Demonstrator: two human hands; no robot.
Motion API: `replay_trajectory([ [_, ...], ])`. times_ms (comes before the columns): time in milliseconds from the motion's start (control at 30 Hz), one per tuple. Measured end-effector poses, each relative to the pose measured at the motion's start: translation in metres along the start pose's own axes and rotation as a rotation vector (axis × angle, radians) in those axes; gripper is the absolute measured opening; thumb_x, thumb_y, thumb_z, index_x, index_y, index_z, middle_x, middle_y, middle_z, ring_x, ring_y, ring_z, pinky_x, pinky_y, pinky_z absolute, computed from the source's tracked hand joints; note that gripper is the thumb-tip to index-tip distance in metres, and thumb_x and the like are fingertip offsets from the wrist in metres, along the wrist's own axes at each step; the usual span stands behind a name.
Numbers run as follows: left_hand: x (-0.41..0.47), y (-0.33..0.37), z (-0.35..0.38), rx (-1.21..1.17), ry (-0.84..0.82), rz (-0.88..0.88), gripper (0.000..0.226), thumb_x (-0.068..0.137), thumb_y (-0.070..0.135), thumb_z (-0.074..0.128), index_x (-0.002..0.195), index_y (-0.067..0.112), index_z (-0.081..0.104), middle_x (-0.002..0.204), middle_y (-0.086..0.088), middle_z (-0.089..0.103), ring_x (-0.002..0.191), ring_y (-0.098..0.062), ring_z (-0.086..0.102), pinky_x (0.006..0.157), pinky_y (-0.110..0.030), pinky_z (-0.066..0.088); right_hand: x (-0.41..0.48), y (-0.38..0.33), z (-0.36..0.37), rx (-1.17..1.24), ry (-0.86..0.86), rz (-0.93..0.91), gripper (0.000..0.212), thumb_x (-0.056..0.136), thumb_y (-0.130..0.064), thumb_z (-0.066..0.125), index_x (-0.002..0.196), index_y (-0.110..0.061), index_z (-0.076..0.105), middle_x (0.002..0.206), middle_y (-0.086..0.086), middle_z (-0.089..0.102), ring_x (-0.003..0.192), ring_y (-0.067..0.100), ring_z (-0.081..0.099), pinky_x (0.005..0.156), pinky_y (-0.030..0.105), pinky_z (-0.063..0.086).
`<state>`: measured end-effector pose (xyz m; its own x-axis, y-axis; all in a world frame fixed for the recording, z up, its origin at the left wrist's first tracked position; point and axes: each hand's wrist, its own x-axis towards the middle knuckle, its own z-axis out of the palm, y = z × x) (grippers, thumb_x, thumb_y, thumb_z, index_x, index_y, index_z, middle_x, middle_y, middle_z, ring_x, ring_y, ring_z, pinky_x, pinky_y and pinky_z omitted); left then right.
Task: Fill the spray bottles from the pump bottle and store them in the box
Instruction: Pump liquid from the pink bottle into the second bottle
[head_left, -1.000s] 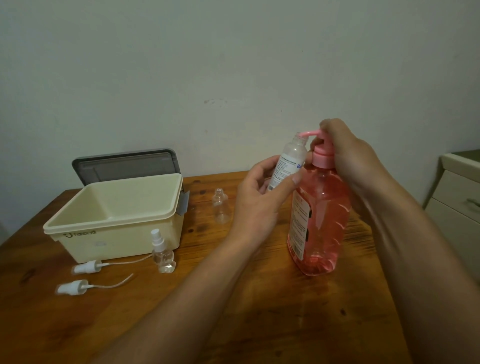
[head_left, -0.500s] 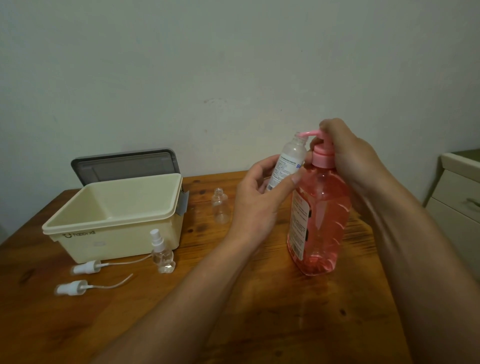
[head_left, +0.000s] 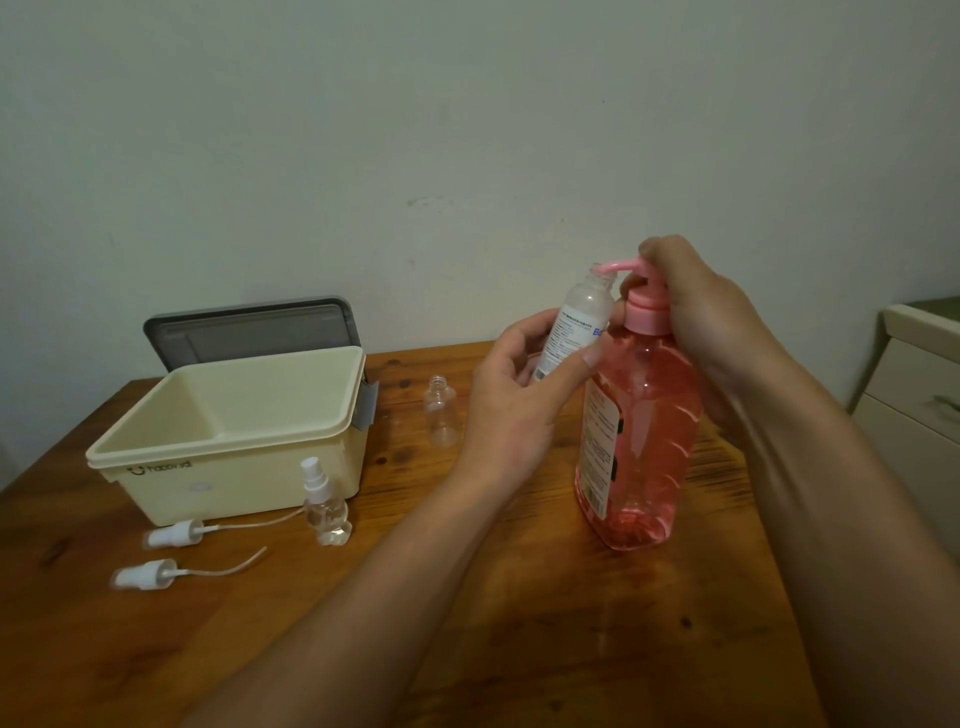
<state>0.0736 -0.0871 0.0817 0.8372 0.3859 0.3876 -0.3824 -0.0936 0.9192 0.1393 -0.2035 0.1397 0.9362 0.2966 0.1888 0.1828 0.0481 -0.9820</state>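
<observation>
Barely anything has shifted over the last second: the left hand (head_left: 519, 395) still grips the labelled spray bottle (head_left: 579, 322), tilted, its open neck right under the pink spout (head_left: 615, 267). The right hand (head_left: 691, 306) stays curled over the top of the pump bottle (head_left: 641, 436), which stands on the table (head_left: 519, 649). It looks like mid-fill, with the level inside too faint to read. Plenty remains: a small open bottle (head_left: 441, 415) waits beside the box (head_left: 234, 467), a capped spray bottle (head_left: 324, 506) stands in front of it, two loose spray heads (head_left: 174, 534) lie nearby, and nothing shows in the box yet.
</observation>
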Motion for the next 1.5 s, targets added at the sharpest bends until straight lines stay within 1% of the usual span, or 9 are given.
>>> replay_trajectory([
  [100,0.0014,0.002,-0.0002,-0.006,-0.008,0.01,0.039,0.085,0.016,0.073,0.121,0.02,0.058,0.108,0.01,0.067,0.089,0.008,0.065,0.074,-0.012,0.053,0.0011,0.0012,-0.0011,-0.002,0.003,0.006,0.04,0.091,-0.054,0.047,0.083,-0.017,0.061,0.062,0.0,0.066,0.054,0.019,0.055,0.059,0.035,0.046],
  [333,0.0003,-0.0007,0.0005,0.0,-0.002,-0.003,0.043,0.084,0.017,0.074,0.125,0.016,0.059,0.111,0.006,0.069,0.093,0.005,0.066,0.075,-0.013,0.054,0.0005,-0.0015,0.0002,0.008,0.002,0.002,0.029,0.092,-0.035,0.045,0.077,-0.014,0.058,0.057,0.001,0.063,0.064,0.026,0.05,0.059,0.034,0.043],
  [567,-0.0009,0.001,0.0011,-0.006,-0.007,0.002,0.037,0.085,0.015,0.072,0.119,0.018,0.058,0.108,0.01,0.067,0.087,0.01,0.065,0.071,-0.009,0.051,0.0,0.0007,0.0008,0.023,0.012,0.002,0.039,0.091,-0.052,0.048,0.08,-0.017,0.061,0.06,0.001,0.064,0.055,0.022,0.053,0.06,0.037,0.045],
  [733,0.0004,0.0011,0.0014,-0.009,-0.012,0.006,0.036,0.085,0.014,0.072,0.118,0.021,0.058,0.107,0.011,0.067,0.087,0.011,0.065,0.072,-0.01,0.052,-0.0015,-0.0012,-0.0003,-0.004,-0.001,-0.012,0.036,0.093,-0.046,0.046,0.079,-0.016,0.059,0.056,-0.001,0.062,0.05,0.019,0.051,0.054,0.031,0.043],
  [867,-0.0003,-0.0013,0.0013,-0.014,0.003,-0.006,0.042,0.084,0.016,0.074,0.123,0.016,0.059,0.112,0.005,0.068,0.09,0.006,0.066,0.075,-0.013,0.054,-0.0032,-0.0035,0.0001,0.01,-0.017,-0.009,0.029,0.093,-0.034,0.045,0.075,-0.015,0.059,0.057,0.001,0.061,0.054,0.022,0.048,0.053,0.029,0.04],
  [967,-0.0003,-0.0017,0.0008,-0.014,0.005,-0.012,0.044,0.084,0.015,0.074,0.125,0.014,0.059,0.111,0.005,0.069,0.091,0.005,0.066,0.077,-0.014,0.054,-0.002,-0.0017,0.001,0.02,-0.013,-0.006,0.042,0.092,-0.037,0.046,0.061,-0.02,0.068,0.059,0.002,0.061,0.053,0.022,0.048,0.053,0.029,0.04],
  [1167,-0.0004,0.0002,0.0006,0.005,-0.003,0.01,0.038,0.085,0.016,0.072,0.12,0.021,0.057,0.106,0.012,0.066,0.087,0.012,0.064,0.071,-0.009,0.051,0.0,-0.0003,-0.0003,-0.001,-0.005,0.002,0.038,0.091,-0.05,0.047,0.079,-0.017,0.061,0.063,0.002,0.065,0.059,0.023,0.055,0.063,0.04,0.046],
  [1367,-0.0003,-0.0004,0.0012,-0.004,0.011,-0.008,0.044,0.083,0.018,0.075,0.124,0.017,0.059,0.109,0.007,0.069,0.09,0.006,0.066,0.074,-0.012,0.053,-0.0021,-0.0032,0.0,-0.013,-0.002,-0.005,0.029,0.092,-0.035,0.045,0.075,-0.015,0.058,0.056,0.001,0.062,0.057,0.022,0.049,0.055,0.03,0.042],
  [1500,-0.0003,-0.0005,0.0015,-0.005,0.009,-0.012,0.045,0.084,0.018,0.074,0.126,0.016,0.058,0.109,0.007,0.069,0.091,0.006,0.066,0.073,-0.012,0.053,-0.0018,-0.0016,0.0,-0.001,0.002,0.006,0.035,0.092,-0.042,0.046,0.071,-0.019,0.062,0.058,0.001,0.063,0.049,0.02,0.049,0.052,0.028,0.042],
])
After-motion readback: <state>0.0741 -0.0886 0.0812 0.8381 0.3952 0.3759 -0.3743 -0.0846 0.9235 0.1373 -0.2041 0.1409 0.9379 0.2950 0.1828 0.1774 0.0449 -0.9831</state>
